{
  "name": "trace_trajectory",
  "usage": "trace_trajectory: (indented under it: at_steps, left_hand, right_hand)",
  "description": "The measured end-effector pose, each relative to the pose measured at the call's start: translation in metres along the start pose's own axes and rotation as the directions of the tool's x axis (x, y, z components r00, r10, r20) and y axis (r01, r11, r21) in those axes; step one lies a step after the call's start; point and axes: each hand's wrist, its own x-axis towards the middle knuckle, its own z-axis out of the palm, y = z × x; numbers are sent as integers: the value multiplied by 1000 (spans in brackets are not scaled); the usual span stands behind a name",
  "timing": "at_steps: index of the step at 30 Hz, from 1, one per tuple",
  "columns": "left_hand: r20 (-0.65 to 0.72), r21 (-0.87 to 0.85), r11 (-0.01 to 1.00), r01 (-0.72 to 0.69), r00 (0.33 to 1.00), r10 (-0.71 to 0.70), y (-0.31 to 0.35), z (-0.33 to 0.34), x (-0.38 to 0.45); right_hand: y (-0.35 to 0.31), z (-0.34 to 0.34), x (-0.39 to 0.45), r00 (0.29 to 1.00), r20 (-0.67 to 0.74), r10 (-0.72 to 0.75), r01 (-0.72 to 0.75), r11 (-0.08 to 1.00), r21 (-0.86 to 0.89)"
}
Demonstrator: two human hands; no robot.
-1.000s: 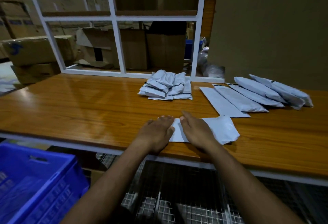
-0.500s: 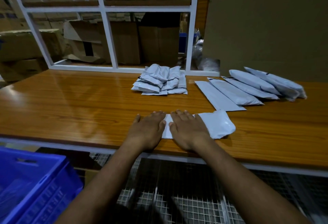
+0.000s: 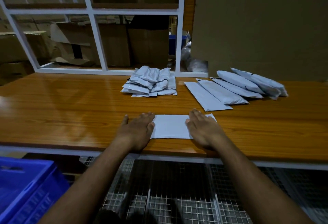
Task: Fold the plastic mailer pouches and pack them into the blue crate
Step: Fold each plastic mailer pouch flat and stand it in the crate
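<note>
Two flat hands, left hand [image 3: 135, 131] and right hand [image 3: 204, 129], fingers straight, press pouch [image 3: 170, 126] on table [image 3: 71, 110].

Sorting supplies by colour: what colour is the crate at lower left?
Blue: the crate shows solid blue plastic in the head view.

Two bare forearms, no sleeves, left hand [image 3: 137, 129], right hand [image 3: 204, 129], no rings or watch

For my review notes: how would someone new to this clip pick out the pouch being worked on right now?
Start at the wooden table and go to its near edge. The pouch being worked on lies flat there, pressed between the left hand and right hand. Unlike the folded pile and the row of long pouches farther back, it lies alone under the hands.
</note>
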Motion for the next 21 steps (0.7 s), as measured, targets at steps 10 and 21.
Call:
trace_trajectory:
  at_steps: [10, 21]
  left_hand:
    - [-133, -78, 996, -32, 991, 22, 4, -4, -7]
    - [-225, -211, 977, -34, 974, -15, 36, 16, 6]
  right_hand:
    - [9, -28, -16, 996, -90, 25, -12, 989, 145]
    - [-58, 8, -7, 975, -216, -54, 110, 960, 256]
